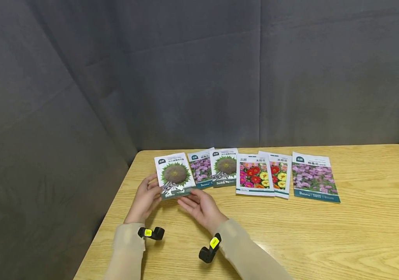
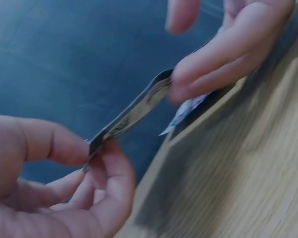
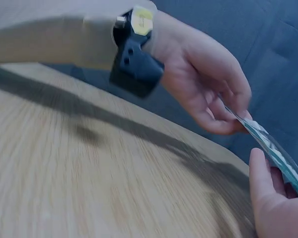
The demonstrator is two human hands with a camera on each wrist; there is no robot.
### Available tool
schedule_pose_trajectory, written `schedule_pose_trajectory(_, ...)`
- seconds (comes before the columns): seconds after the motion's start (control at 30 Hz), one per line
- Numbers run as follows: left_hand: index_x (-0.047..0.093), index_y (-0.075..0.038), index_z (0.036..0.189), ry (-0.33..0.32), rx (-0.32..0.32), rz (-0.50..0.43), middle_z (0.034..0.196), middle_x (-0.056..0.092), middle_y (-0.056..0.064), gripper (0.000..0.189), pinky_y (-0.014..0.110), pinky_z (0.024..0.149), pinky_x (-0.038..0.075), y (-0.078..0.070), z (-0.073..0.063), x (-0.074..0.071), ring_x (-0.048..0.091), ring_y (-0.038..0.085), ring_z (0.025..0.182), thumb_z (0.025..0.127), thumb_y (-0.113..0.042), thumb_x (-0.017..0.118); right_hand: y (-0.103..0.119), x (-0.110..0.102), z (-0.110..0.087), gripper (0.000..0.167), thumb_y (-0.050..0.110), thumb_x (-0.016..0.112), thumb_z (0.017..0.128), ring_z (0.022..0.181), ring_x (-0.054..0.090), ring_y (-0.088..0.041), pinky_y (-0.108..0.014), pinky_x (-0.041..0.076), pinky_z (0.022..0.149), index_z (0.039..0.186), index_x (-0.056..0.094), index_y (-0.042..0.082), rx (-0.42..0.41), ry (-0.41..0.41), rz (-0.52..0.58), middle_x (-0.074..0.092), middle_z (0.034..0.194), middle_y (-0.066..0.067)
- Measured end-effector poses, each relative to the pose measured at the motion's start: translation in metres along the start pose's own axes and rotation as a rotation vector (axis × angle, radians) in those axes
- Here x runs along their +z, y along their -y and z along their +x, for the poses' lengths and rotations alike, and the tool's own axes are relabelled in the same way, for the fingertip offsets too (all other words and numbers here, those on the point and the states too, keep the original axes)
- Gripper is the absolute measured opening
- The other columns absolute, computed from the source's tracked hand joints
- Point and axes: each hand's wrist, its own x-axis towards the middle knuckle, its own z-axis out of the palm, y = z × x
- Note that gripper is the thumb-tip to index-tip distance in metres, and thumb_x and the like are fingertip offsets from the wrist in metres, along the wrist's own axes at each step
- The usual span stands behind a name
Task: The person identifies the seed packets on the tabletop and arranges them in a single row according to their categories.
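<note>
One seed packet with a sunflower-head print (image 1: 175,175), held at the left end of a row of packets toward the far edge of a wooden table (image 1: 371,225); the wrist views show its near edge raised off the wood. Left hand (image 1: 144,200): pinching the packet near its lower left corner, thumb and finger on opposite faces. Right hand (image 1: 203,210): pinching the lower right corner, thumb on top, fingers beneath. Neighbours, left to right: a purple-flower packet (image 1: 201,169), partly under a second sunflower packet (image 1: 224,167); a red-and-yellow flower packet (image 1: 255,175), overlapping its like (image 1: 281,175); a larger purple-flower packet (image 1: 315,177), just beside. Risks, as judged: the held packet's right side lies against or over the adjoining purple packet in the head view, contact uncertain, so lowering it there could catch that edge or push it askew; squeezing inward from both corners could bow the thin packet, its near edge already curving beside the right hand in the left wrist view; a loosened pinch could let one corner drop. Orientation: printed front up, titled end away from the person, long axis running from near to far, the far end leaning slightly left.
</note>
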Motion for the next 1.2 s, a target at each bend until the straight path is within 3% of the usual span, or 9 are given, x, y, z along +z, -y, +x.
schedule_pose_trajectory(0.1,0.034,-0.006,0.154,0.055,0.002,0.027,0.137,0.049,0.022,0.058,0.021,0.063,0.048,-0.002,-0.006,-0.006,0.055,0.011,0.085,0.099,0.002,0.050,0.006,-0.004,-0.005,0.056,0.007,0.041,0.108,0.141,0.036,-0.046,-0.045,0.044,0.110,0.157,0.015,-0.006,-0.033,0.007,-0.127,0.024,0.151,-0.035)
schedule_pose_trajectory(0.17,0.034,-0.006,0.154,0.099,0.012,0.054,0.139,0.048,0.022,0.058,0.023,0.062,0.047,-0.004,-0.009,-0.009,0.054,0.011,0.083,0.099,0.003,0.050,0.010,-0.006,-0.007,0.055,0.006,0.044,0.107,0.114,0.057,-0.034,-0.041,0.050,0.103,0.156,0.022,-0.006,-0.071,-0.017,-0.262,0.046,0.127,-0.027)
schedule_pose_trajectory(0.2,0.034,-0.006,0.154,0.127,0.016,0.069,0.140,0.046,0.023,0.058,0.024,0.063,0.046,-0.005,-0.010,-0.010,0.053,0.011,0.082,0.099,0.003,0.051,0.012,-0.007,-0.009,0.054,0.006,0.046,0.106,0.101,0.059,-0.026,-0.038,0.053,0.098,0.154,0.027,-0.007,-0.091,-0.034,-0.343,0.051,0.118,-0.020)
schedule_pose_trajectory(0.3,0.035,-0.005,0.154,0.203,0.020,0.126,0.140,0.044,0.025,0.061,0.027,0.063,0.044,-0.009,-0.014,-0.013,0.049,0.014,0.078,0.097,0.005,0.051,0.017,-0.010,-0.013,0.049,0.008,0.053,0.102,0.071,0.047,-0.010,-0.029,0.058,0.077,0.147,0.041,-0.007,-0.147,-0.094,-0.567,0.053,0.088,-0.002)
schedule_pose_trajectory(0.4,0.034,-0.005,0.155,0.262,0.020,0.210,0.141,0.042,0.026,0.063,0.031,0.063,0.043,-0.013,-0.017,-0.016,0.049,0.018,0.078,0.096,0.005,0.052,0.021,-0.011,-0.017,0.048,0.008,0.057,0.099,0.069,0.051,-0.011,-0.025,0.051,0.064,0.142,0.046,-0.007,-0.169,-0.109,-0.694,0.059,0.087,-0.001)
schedule_pose_trajectory(0.6,0.035,0.003,0.154,0.306,0.074,0.493,0.133,0.050,0.028,0.062,0.035,0.066,0.048,-0.019,-0.021,-0.020,0.057,0.024,0.090,0.095,0.005,0.054,0.019,-0.012,-0.024,0.038,0.000,0.057,0.097,0.067,0.058,-0.014,-0.029,0.057,0.062,0.133,0.049,-0.008,-0.162,-0.057,-0.793,0.062,0.081,-0.004)
schedule_pose_trajectory(0.8,0.046,0.006,0.147,0.234,0.028,0.778,0.116,0.060,0.023,0.056,0.033,0.061,0.045,-0.024,-0.031,-0.017,0.057,0.023,0.076,0.092,0.007,0.059,0.006,-0.015,-0.029,0.036,-0.004,0.056,0.097,0.067,0.063,-0.015,-0.036,0.061,0.065,0.130,0.046,-0.015,-0.140,0.053,-0.829,0.062,0.082,-0.009)
schedule_pose_trajectory(1.07,0.054,0.009,0.131,0.194,-0.099,0.835,0.096,0.061,0.017,0.036,0.034,0.056,0.044,-0.026,-0.040,-0.019,0.052,0.020,0.060,0.097,0.000,0.059,-0.009,-0.014,-0.034,0.033,-0.008,0.059,0.096,0.063,0.066,-0.017,-0.037,0.062,0.064,0.126,0.049,-0.016,-0.139,0.084,-0.874,0.062,0.081,-0.013)
schedule_pose_trajectory(1.2,0.055,0.006,0.113,0.189,-0.118,0.845,0.088,0.058,0.015,0.020,0.032,0.052,0.042,-0.024,-0.044,-0.022,0.044,0.018,0.050,0.097,-0.005,0.062,-0.019,-0.013,-0.037,0.030,-0.008,0.062,0.094,0.061,0.068,-0.018,-0.037,0.062,0.063,0.121,0.051,-0.014,-0.139,0.082,-0.900,0.063,0.081,-0.014)
